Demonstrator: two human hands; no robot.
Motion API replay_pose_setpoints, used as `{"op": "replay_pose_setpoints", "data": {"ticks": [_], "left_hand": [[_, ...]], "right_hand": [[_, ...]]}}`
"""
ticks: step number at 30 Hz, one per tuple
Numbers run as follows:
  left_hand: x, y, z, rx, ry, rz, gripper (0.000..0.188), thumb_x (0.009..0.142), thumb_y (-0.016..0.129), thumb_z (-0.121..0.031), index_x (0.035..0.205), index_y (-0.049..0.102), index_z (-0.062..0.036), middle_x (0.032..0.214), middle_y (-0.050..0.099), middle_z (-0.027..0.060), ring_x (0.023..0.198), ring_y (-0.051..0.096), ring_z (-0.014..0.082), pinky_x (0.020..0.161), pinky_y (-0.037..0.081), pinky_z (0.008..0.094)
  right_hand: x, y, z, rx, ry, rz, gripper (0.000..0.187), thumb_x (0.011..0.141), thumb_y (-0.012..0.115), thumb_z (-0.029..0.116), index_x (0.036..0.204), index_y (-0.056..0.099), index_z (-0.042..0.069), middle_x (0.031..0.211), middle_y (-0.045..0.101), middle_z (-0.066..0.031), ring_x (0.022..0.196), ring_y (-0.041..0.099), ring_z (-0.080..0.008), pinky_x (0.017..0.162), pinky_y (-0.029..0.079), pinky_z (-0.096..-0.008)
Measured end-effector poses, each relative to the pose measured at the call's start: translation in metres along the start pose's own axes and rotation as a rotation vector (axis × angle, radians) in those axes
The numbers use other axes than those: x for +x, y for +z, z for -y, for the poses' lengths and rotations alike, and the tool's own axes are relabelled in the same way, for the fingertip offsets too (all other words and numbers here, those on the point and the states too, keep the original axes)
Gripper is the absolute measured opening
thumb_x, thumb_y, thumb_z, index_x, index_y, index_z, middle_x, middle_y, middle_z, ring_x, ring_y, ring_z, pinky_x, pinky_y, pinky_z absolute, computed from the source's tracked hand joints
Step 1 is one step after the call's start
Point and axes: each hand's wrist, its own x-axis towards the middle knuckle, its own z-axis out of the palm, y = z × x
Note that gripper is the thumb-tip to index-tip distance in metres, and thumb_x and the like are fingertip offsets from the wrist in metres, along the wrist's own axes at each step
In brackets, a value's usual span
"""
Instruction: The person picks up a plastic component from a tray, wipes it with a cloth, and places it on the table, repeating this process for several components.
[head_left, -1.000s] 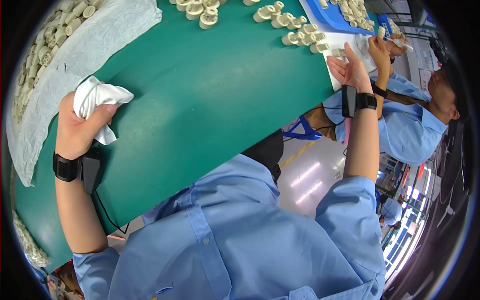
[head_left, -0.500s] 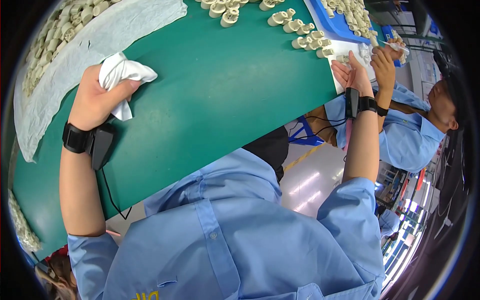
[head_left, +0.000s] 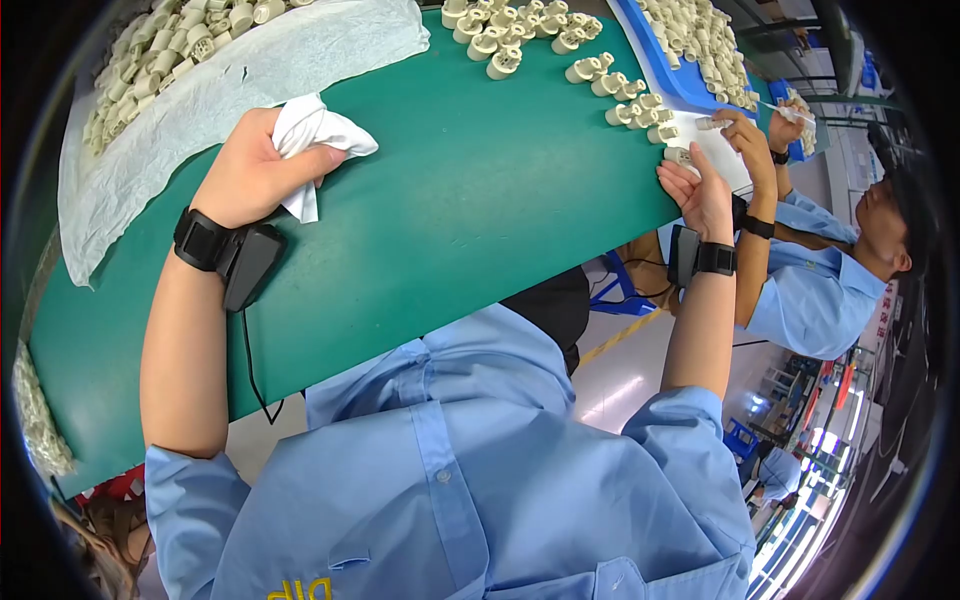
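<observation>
In my left hand [head_left: 250, 170], a crumpled white cloth [head_left: 318, 140] is gripped between thumb and fingers, just above the green tabletop [head_left: 420, 210]. Over at the table's right edge, my right hand [head_left: 703, 195] has thumb and fingers around a small cream cylindrical fitting [head_left: 678, 157]. Just beyond it, several similar cream fittings [head_left: 640, 108] stand in short rows on the table. More of them [head_left: 500, 40] are grouped at the far middle. Each of my wrists carries a black strapped device.
A heap of cream fittings [head_left: 170, 50] lies on a whitish sheet [head_left: 240, 100] at the far left. The blue tray [head_left: 665, 70] at far right holds many more. A co-worker's hand [head_left: 745, 145] is close beside my right hand. Clear plastic wrap [head_left: 38, 420] sits at the left edge.
My right hand has come nearer and slightly left, with a fitting now in its fingers. The co-worker's near hand has shifted toward the white sheet. The cloth stays in my left hand.
</observation>
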Motion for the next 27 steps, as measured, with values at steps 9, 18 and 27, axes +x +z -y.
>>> {"op": "replay_pose_setpoints", "data": {"ticks": [9, 18, 27], "left_hand": [[0.002, 0.000, 0.002, -0.008, 0.014, 0.005, 0.014, 0.081, 0.066, -0.013, 0.089, 0.066, -0.0016, 0.069, 0.060, -0.0025, 0.060, 0.052, 0.0040, 0.053, 0.041, 0.0214], [0.000, 0.001, -0.004, -0.023, 0.008, 0.012, 0.014, 0.081, 0.066, -0.013, 0.089, 0.065, -0.0013, 0.070, 0.061, -0.0017, 0.060, 0.052, 0.0045, 0.054, 0.041, 0.0215], [0.001, 0.000, -0.001, -0.032, 0.000, 0.012, 0.013, 0.081, 0.066, -0.011, 0.089, 0.065, -0.0007, 0.069, 0.060, -0.0009, 0.060, 0.052, 0.0056, 0.054, 0.042, 0.0220]], "right_hand": [[-0.021, 0.035, 0.004, -0.154, -0.118, -0.054, 0.047, 0.087, 0.064, 0.029, 0.113, 0.050, -0.009, 0.088, 0.065, -0.0197, 0.073, 0.067, -0.0240, 0.065, 0.058, -0.0298], [-0.031, 0.043, 0.002, -0.223, -0.127, -0.029, 0.044, 0.085, 0.068, 0.031, 0.104, 0.056, -0.007, 0.079, 0.065, -0.0125, 0.067, 0.066, -0.0194, 0.060, 0.056, -0.0262], [-0.044, 0.070, -0.004, -0.631, -0.489, -0.274, 0.029, 0.081, 0.072, 0.023, 0.089, 0.063, -0.003, 0.073, 0.066, -0.0082, 0.059, 0.064, -0.0119, 0.052, 0.053, -0.0221]]}}
